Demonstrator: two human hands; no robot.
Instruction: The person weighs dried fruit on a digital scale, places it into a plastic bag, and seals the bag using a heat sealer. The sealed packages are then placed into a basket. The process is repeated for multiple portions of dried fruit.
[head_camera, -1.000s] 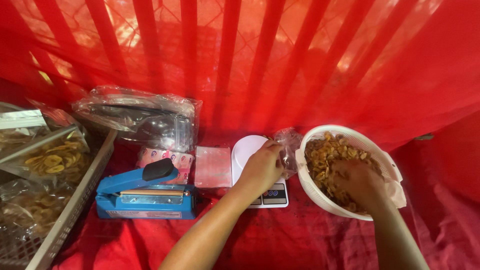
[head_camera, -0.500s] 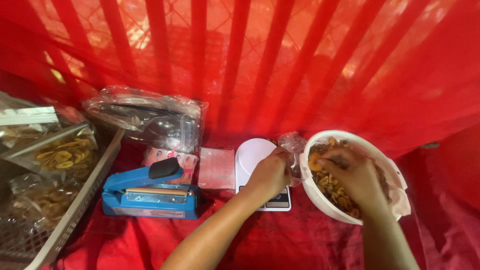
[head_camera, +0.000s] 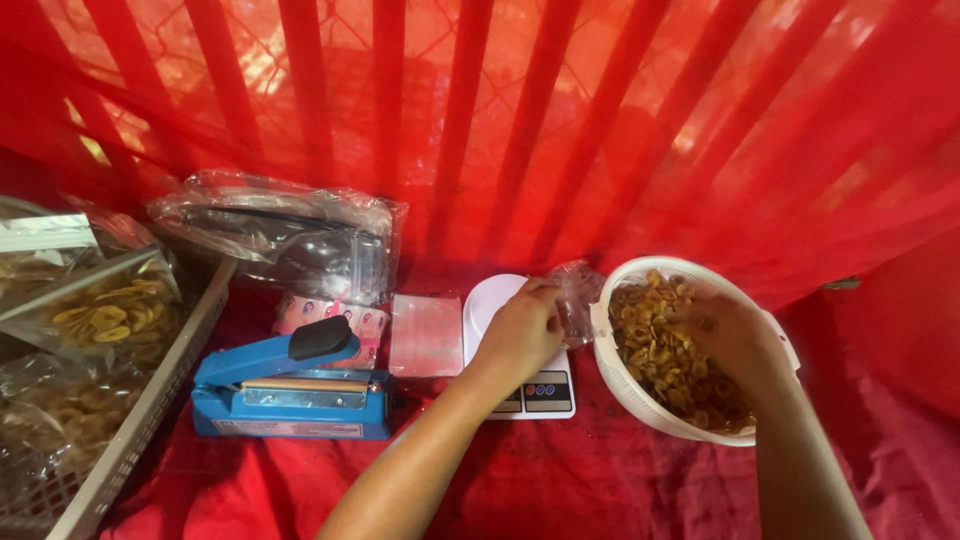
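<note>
Nearest the camera, two bare forearms are reaching forward over a red cloth that is covering the bench. On the left, a blue heat sealer is lying beside a grey crate holding bags of yellow chips. Further on, the left hand is pinching a small clear plastic bag and holding it over a white kitchen scale, close beside the colander's rim. The right hand is resting inside a white colander, its fingers curling into the banana chips; whether it is grasping any, I cannot tell. Beyond the scale, flat clear bags are lying, and a bundle of plastic packaging is sitting against the red curtain.
</note>
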